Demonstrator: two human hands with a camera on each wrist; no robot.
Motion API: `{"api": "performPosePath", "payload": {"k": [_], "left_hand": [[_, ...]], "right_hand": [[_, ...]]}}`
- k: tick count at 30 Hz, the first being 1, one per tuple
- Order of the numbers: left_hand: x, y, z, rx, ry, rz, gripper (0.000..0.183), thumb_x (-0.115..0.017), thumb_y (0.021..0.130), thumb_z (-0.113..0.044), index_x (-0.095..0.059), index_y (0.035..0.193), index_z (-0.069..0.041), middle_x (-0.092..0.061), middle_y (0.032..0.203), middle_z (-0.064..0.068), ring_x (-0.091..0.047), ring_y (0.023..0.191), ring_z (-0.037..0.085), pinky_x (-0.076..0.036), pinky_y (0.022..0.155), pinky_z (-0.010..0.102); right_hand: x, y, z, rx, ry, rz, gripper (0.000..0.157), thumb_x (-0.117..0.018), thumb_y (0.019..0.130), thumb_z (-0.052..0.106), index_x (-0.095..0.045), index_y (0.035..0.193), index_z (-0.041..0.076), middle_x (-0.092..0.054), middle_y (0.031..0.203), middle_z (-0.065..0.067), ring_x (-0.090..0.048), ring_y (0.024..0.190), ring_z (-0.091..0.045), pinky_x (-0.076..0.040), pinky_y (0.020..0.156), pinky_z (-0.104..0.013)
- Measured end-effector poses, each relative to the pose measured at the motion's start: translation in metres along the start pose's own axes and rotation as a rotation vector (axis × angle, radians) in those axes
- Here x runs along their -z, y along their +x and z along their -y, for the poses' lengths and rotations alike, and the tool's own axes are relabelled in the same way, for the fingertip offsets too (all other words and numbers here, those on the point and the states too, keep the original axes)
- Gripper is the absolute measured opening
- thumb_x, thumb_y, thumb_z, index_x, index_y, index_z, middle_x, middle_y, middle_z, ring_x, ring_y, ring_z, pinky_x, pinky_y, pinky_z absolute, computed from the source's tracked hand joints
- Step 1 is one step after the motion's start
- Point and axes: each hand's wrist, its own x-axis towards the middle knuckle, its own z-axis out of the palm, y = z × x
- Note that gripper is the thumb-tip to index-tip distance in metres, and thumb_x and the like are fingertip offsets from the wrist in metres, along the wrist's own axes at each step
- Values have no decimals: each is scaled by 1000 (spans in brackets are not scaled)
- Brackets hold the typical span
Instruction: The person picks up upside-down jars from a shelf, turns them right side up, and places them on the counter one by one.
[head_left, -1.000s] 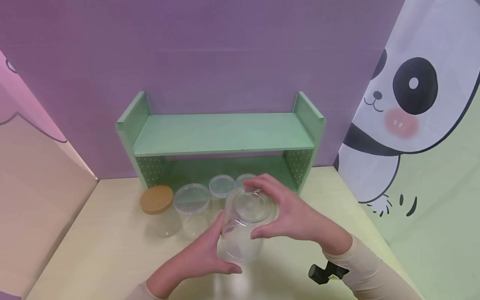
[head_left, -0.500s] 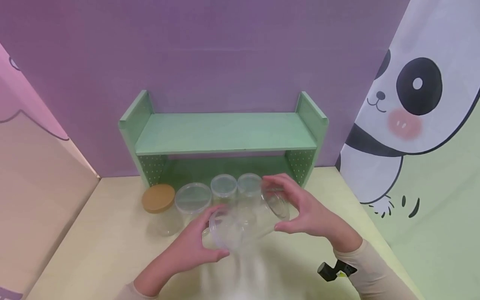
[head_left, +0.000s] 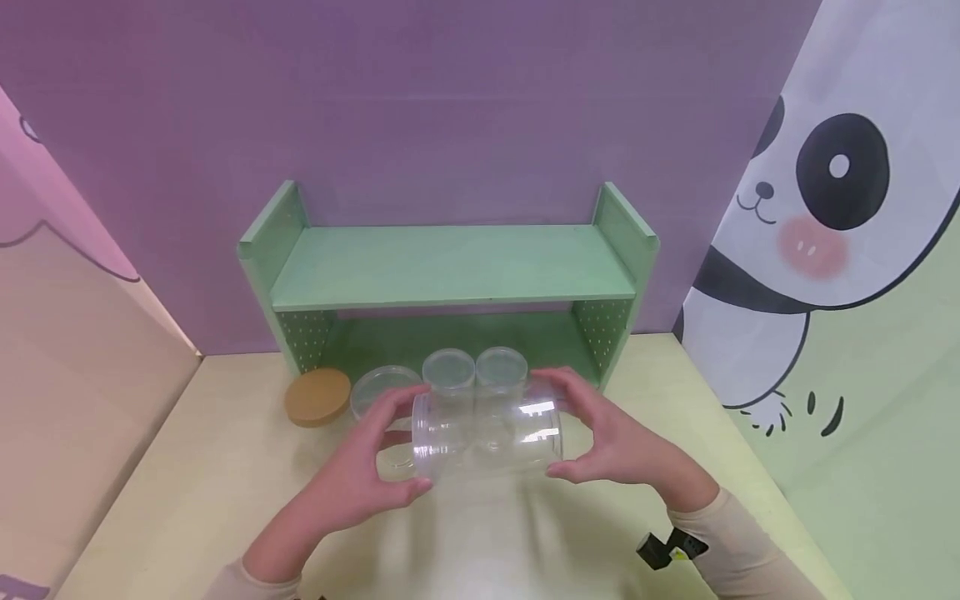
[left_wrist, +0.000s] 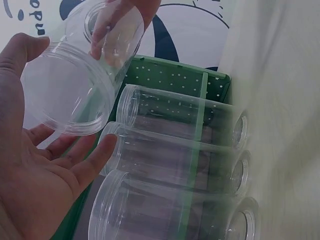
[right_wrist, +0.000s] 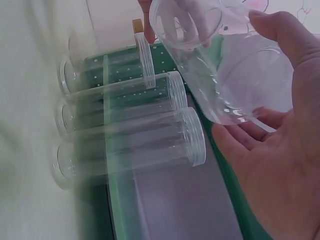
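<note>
A clear lidded jar [head_left: 487,437] lies sideways in the air over the table, held between both hands. My left hand [head_left: 358,475] grips its lidded end, thumb and fingers spread round the rim, as the left wrist view shows at the clear lid [left_wrist: 67,92]. At the base end, my right hand [head_left: 618,437] holds it with thumb below and fingers above in the head view. Behind it stand two narrower clear-lidded jars [head_left: 448,368], seen partly through its wall. Left of those are a wider clear-lidded jar [head_left: 382,385] and a jar with a cork-coloured lid [head_left: 317,398].
A green two-tier shelf [head_left: 450,265] stands at the back of the pale table [head_left: 187,500], just behind the row of jars. A purple wall [head_left: 450,108] rises behind it, and a panda-printed panel [head_left: 847,358] borders the right side.
The held jar has turned from base-up and tilted to lying sideways, its lid swinging left and its base right. My hands have spread apart, the left moving left and the right moving right.
</note>
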Motion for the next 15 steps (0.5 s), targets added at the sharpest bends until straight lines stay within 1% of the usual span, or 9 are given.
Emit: {"api": "performPosePath", "payload": {"k": [2, 4, 5, 7, 9, 13, 15], "left_hand": [[0, 0, 0, -26, 1, -10, 102, -94, 82, -8, -41, 167, -22, -49, 161, 2, -53, 146, 30, -61, 108, 46], [0, 0, 1, -68, -4, -21, 102, -93, 81, -5, -41, 168, -18, -49, 161, 4, -52, 146, 28, -61, 108, 45], [0, 0, 2, -87, -14, -24, 101, -92, 81, -4, -41, 168, -16, -48, 161, 6, -51, 146, 27, -61, 108, 44], [1, 1, 2, -127, -24, -30, 99, -90, 81, -2, -42, 167, -12, -48, 161, 8, -52, 146, 23, -60, 109, 41], [2, 3, 2, -158, -35, -34, 97, -89, 81, -1, -43, 166, -9, -49, 160, 10, -52, 144, 20, -58, 111, 38], [3, 6, -2, -187, -22, -48, 96, -90, 80, -4, -45, 165, -7, -50, 158, 12, -53, 142, 22, -55, 115, 35], [3, 7, -4, -189, 3, -60, 96, -91, 80, -6, -46, 165, -8, -51, 158, 11, -52, 141, 22, -54, 116, 34]], "right_hand": [[-1, -2, 0, -37, 5, 20, 102, -95, 85, 10, -32, 166, 11, -48, 164, -8, -48, 153, -24, -38, 129, -33], [-3, -4, -1, -67, 20, 43, 100, -95, 86, 12, -33, 164, 13, -50, 163, -10, -47, 154, -25, -37, 129, -32], [-5, -6, -1, -82, 29, 53, 98, -94, 87, 12, -33, 163, 13, -51, 162, -12, -48, 154, -26, -37, 129, -31], [-11, -8, -5, -87, 51, 68, 97, -94, 87, 11, -33, 162, 10, -51, 161, -15, -48, 153, -29, -37, 129, -33], [-17, -10, -9, -104, 61, 74, 97, -94, 87, 11, -33, 162, 9, -51, 161, -15, -48, 154, -31, -37, 129, -35], [-30, -12, -14, -138, 62, 82, 99, -93, 88, 11, -31, 164, 13, -50, 163, -9, -46, 155, -31, -36, 130, -36], [-36, -12, -17, -143, 74, 83, 99, -92, 88, 9, -30, 164, 13, -49, 163, -9, -45, 156, -32, -35, 131, -37]]}}
